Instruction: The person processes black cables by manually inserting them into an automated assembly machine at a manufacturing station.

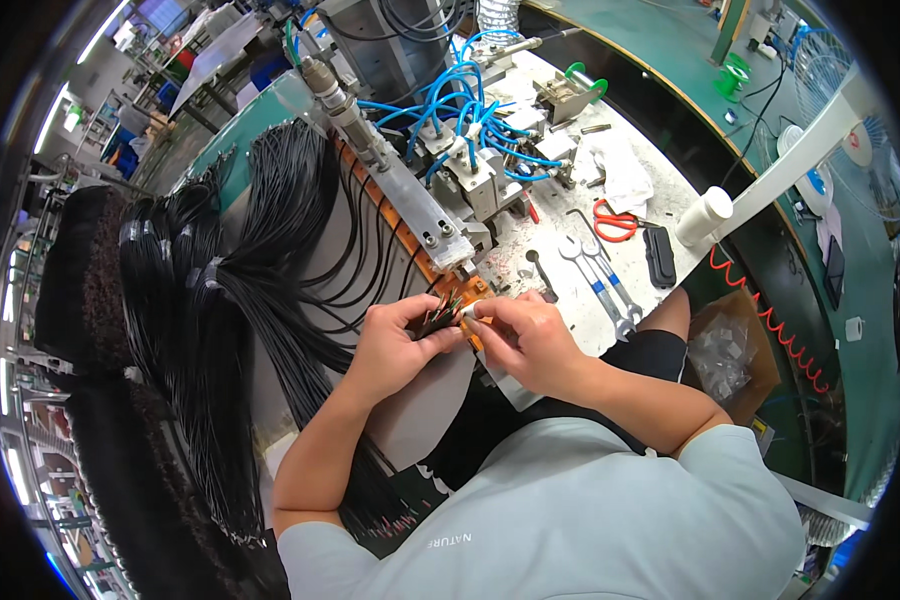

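My left hand is closed round a small bunch of black cables, whose thin coloured wire ends stick out past the thumb and fingers. Right beside those ends, my right hand is closed in a pinch. Something small and whitish shows at its fingertips, too small to name. Both hands are at the near end of an orange rail, below the metal arm of a machine. Several black cables run from the rail toward a thick tied bundle of black cables on my left.
Blue air tubes crowd the machine. On the white worktop to the right lie spanners, red-handled scissors, a black case and a white cloth. A white post stands beyond; a cardboard box sits lower right.
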A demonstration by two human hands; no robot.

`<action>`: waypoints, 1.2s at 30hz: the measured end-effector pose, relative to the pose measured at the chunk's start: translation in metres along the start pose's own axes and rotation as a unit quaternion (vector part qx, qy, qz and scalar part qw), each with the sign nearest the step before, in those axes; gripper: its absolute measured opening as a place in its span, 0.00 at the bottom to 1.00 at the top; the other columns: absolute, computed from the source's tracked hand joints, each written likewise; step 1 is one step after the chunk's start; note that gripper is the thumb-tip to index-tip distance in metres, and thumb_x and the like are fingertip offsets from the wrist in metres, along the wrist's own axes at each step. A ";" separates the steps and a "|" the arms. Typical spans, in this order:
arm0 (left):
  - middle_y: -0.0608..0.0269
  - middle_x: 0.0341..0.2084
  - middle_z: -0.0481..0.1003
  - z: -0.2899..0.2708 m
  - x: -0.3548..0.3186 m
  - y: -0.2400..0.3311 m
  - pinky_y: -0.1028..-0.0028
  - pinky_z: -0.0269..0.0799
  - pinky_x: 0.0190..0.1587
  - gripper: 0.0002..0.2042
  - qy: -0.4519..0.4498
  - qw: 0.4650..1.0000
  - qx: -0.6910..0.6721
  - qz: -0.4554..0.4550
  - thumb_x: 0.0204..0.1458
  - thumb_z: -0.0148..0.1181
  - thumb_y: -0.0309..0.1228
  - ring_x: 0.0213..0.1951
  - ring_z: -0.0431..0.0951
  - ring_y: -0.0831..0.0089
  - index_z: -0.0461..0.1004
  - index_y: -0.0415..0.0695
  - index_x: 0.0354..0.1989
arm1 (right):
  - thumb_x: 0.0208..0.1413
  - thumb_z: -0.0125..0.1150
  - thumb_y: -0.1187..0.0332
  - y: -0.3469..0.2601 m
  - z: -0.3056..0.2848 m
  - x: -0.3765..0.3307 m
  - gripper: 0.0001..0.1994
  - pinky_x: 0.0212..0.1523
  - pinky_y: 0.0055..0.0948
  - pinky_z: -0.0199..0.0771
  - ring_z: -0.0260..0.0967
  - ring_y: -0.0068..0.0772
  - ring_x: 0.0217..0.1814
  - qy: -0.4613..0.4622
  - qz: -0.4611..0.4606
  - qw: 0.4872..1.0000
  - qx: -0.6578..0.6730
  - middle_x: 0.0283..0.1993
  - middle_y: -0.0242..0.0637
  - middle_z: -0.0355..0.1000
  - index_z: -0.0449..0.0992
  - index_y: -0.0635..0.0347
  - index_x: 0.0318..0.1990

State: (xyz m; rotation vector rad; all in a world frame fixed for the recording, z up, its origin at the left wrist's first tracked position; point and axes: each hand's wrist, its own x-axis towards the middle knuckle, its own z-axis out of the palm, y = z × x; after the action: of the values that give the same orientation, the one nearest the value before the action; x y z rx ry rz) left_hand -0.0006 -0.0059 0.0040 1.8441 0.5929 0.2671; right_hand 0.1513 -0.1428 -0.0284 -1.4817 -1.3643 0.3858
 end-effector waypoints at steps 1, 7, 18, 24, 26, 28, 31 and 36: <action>0.67 0.24 0.79 0.000 0.000 0.001 0.80 0.71 0.33 0.07 -0.003 1.000 0.003 -0.001 0.52 0.66 0.24 0.27 0.75 0.86 0.78 0.36 0.38 | 0.58 0.61 0.72 0.000 0.000 0.001 0.03 0.36 0.25 0.59 0.68 0.22 0.17 0.000 -0.001 1.000 -0.004 0.17 0.26 0.73 0.76 0.59 0.37; 0.68 0.26 0.79 0.000 0.002 0.005 0.81 0.70 0.34 0.06 -0.029 0.999 -0.026 -0.021 0.53 0.66 0.25 0.29 0.73 0.86 0.78 0.36 0.37 | 0.58 0.60 0.72 0.000 -0.008 0.002 0.03 0.36 0.23 0.62 0.68 0.21 0.17 -0.034 0.040 0.998 0.019 0.17 0.26 0.72 0.75 0.60 0.37; 0.71 0.26 0.76 -0.005 -0.001 0.011 0.82 0.67 0.36 0.06 -0.049 0.993 -0.096 -0.055 0.52 0.66 0.25 0.30 0.70 0.86 0.79 0.37 0.36 | 0.59 0.61 0.69 -0.002 -0.016 0.008 0.07 0.35 0.27 0.68 0.71 0.25 0.21 -0.132 0.144 0.971 0.139 0.23 0.33 0.73 0.72 0.64 0.37; 0.70 0.27 0.77 -0.005 -0.001 0.005 0.80 0.69 0.36 0.06 -0.056 0.986 -0.141 -0.061 0.52 0.67 0.25 0.30 0.71 0.86 0.80 0.38 0.37 | 0.59 0.63 0.68 0.001 -0.020 0.017 0.09 0.34 0.30 0.67 0.70 0.28 0.27 -0.081 -0.059 0.995 -0.023 0.26 0.34 0.72 0.71 0.63 0.36; 0.69 0.27 0.78 -0.004 -0.001 0.005 0.79 0.69 0.36 0.07 -0.058 0.985 -0.152 -0.055 0.52 0.67 0.25 0.30 0.72 0.85 0.79 0.38 0.37 | 0.58 0.64 0.67 0.007 -0.014 0.021 0.10 0.33 0.32 0.66 0.69 0.30 0.28 -0.038 -0.143 0.980 -0.133 0.26 0.34 0.71 0.70 0.63 0.35; 0.67 0.25 0.77 0.000 -0.001 0.007 0.79 0.70 0.34 0.07 0.055 0.994 0.037 0.086 0.52 0.66 0.26 0.29 0.73 0.84 0.80 0.37 0.38 | 0.59 0.63 0.67 0.014 -0.013 0.022 0.10 0.32 0.31 0.65 0.68 0.28 0.27 -0.015 -0.142 0.978 -0.152 0.25 0.34 0.70 0.70 0.62 0.35; 0.65 0.24 0.77 0.004 -0.003 0.016 0.79 0.70 0.32 0.08 0.107 0.984 0.098 0.102 0.53 0.66 0.27 0.27 0.74 0.82 0.80 0.37 0.38 | 0.60 0.62 0.66 0.032 -0.013 0.022 0.10 0.30 0.29 0.64 0.65 0.26 0.24 0.033 -0.136 0.971 -0.193 0.24 0.32 0.69 0.70 0.62 0.34; 0.68 0.26 0.78 -0.004 -0.002 0.017 0.80 0.72 0.32 0.08 -0.022 0.992 0.127 0.009 0.53 0.66 0.27 0.28 0.76 0.82 0.80 0.34 0.37 | 0.62 0.60 0.66 0.061 -0.002 0.016 0.10 0.25 0.23 0.60 0.59 0.18 0.24 0.033 0.205 0.973 0.097 0.23 0.27 0.66 0.70 0.61 0.32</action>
State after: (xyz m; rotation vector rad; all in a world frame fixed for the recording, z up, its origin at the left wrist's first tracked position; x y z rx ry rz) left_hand 0.0005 -0.0078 0.0216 2.0963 0.6015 0.1687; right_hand 0.1902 -0.1186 -0.0714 -1.5919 -0.9322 0.7047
